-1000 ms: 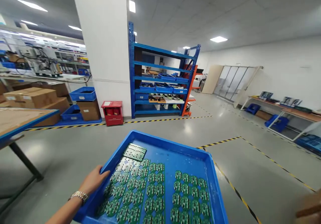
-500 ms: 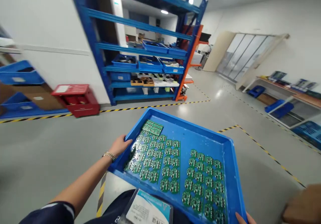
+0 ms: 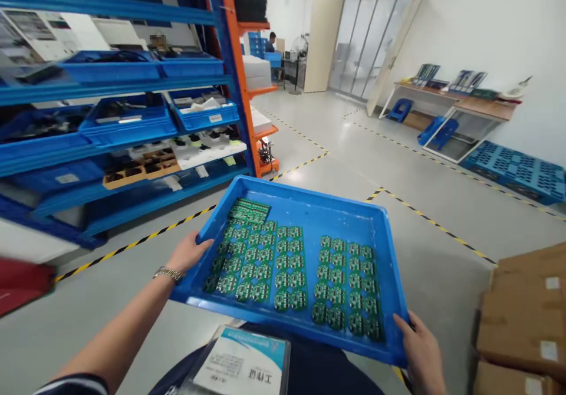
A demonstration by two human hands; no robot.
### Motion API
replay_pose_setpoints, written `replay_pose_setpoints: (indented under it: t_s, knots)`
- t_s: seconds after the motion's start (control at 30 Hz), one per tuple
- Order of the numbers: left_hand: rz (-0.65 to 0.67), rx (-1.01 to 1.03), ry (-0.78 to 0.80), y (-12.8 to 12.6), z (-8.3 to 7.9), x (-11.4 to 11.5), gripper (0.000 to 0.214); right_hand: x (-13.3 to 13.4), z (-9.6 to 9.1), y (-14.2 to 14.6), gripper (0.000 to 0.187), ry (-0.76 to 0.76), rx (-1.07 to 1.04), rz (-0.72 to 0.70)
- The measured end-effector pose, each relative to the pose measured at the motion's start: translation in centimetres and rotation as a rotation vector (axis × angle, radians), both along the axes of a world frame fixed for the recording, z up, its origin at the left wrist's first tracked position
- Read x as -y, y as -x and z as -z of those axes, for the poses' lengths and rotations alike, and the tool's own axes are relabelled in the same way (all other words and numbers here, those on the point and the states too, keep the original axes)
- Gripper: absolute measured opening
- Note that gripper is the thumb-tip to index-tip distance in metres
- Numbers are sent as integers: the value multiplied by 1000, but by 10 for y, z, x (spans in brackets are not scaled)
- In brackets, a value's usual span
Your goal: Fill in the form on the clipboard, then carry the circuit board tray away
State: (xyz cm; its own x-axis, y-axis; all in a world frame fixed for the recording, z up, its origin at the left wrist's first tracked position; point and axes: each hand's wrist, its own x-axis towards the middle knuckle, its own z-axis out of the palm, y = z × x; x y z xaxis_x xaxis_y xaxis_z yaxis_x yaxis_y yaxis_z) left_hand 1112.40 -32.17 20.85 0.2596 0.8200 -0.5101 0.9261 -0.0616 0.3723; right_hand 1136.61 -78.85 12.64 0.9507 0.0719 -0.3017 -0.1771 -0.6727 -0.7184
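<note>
A shallow blue plastic tray (image 3: 349, 209) is held out level in front of my body. My left hand (image 3: 188, 254) grips its left rim, thumb over the edge and fingers hidden outside. At the lower right, my right hand (image 3: 418, 342) clasps the other side the same way. Inside lie several panels of round green circuit boards (image 3: 289, 265) in rows. A separate rectangular green board panel (image 3: 250, 211) rests over them in the far left corner. Below the tray, a badge in a clear holder (image 3: 243, 362) hangs against my dark clothes.
Blue shelving (image 3: 132, 91) with loaded bins stands at left, its end post orange. Stacked cardboard boxes (image 3: 522, 318) are close on the right. Beyond are a table (image 3: 477, 101), blue crates (image 3: 517, 168) and a person (image 3: 270, 42) at the back. Striped tape (image 3: 437, 224) marks the floor.
My view has swung right and moved forward, so the shelving sits further left and the cardboard boxes show more. Both hands keep hold of the tray; my right hand is now fully visible.
</note>
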Motion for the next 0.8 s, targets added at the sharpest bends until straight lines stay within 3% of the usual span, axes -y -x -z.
replay_pose_setpoints:
  t_s: [0.17,0.33,0.43,0.63,0.7,0.8]
  knots:
    - [-132,-36,47,-56,-10,-17,59,-64,-36,-116,67,-30,-41,-85]
    - [-180,3,120,-137,21,-62,62,-135,-45,-215,69,3,-18,-104]
    - [-122,45,115,-212,31,-113,62,-173,-49,-263,70,18,-25,-33]
    - [92,71,75,-376,10,-211,60,-214,-59,-328,78,10,-38,228]
    - [161,72,59,-428,10,-234,59,-223,-51,-346,78,-17,-50,289]
    - [229,74,20,-504,23,-270,60,-245,-22,-388,77,-71,-60,330]
